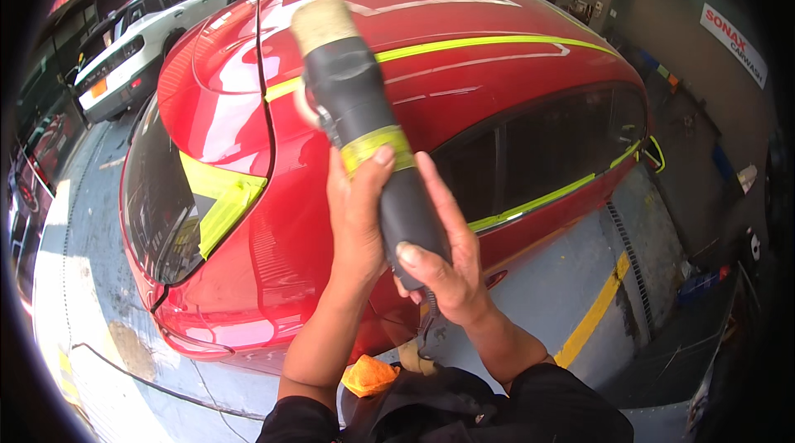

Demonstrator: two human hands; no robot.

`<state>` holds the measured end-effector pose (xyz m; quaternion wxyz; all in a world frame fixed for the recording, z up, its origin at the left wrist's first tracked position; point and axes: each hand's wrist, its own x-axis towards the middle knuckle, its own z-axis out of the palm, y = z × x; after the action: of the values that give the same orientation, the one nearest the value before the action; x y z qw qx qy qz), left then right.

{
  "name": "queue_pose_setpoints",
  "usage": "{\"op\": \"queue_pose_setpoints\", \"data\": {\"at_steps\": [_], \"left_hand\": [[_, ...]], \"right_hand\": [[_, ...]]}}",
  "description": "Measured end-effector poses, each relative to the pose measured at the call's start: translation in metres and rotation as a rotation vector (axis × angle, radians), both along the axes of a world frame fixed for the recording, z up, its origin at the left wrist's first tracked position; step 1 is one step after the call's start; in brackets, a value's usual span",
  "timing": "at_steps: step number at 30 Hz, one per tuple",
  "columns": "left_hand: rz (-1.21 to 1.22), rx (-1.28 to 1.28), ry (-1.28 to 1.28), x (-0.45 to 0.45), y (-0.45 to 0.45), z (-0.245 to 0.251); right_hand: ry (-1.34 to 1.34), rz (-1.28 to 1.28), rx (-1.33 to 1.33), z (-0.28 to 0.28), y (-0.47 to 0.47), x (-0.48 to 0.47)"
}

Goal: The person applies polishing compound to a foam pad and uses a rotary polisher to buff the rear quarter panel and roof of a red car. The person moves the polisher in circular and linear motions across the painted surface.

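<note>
Both hands grip a black car polisher point(348, 86) over the rear of a red car point(304, 194). My left hand point(357, 213) wraps its middle, where yellow tape point(376, 146) is wound round the body. My right hand point(450, 275) holds the rear end, from which a cord point(430, 309) hangs. A tan covering point(323, 22) is on the tool's front end. At its left side part of a pale pad point(304, 106) shows; whether the pad touches the paint I cannot tell. Yellow-green masking tape point(490, 42) runs along the roof, and more masking tape point(227, 210) covers the rear window's corner.
An orange cloth point(371, 376) is at my waist. A white car point(146, 45) stands at the far left. Along the right runs a dark wall point(658, 14) with a sign point(733, 45) bearing writing. A floor grate point(630, 269) and a yellow line point(593, 309) lie beside the car.
</note>
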<state>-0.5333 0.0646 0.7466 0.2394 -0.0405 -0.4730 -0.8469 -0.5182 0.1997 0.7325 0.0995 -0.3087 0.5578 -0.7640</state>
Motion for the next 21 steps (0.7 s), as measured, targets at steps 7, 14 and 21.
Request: {"op": "queue_pose_setpoints", "data": {"at_steps": [7,14,21], "left_hand": [[0.311,-0.010,0.037,0.005,0.021,-0.055],[-0.128,-0.197,0.140,-0.036,0.055,-0.054],[-0.103,-0.282,0.084,-0.002,0.015,-0.083]], "right_hand": [[0.232,0.169,0.075,-0.035,0.025,-0.033],[-0.112,-0.198,-0.119,-0.076,0.049,-0.024],[0.054,-0.066,-0.048,-0.119,0.025,-0.011]]}}
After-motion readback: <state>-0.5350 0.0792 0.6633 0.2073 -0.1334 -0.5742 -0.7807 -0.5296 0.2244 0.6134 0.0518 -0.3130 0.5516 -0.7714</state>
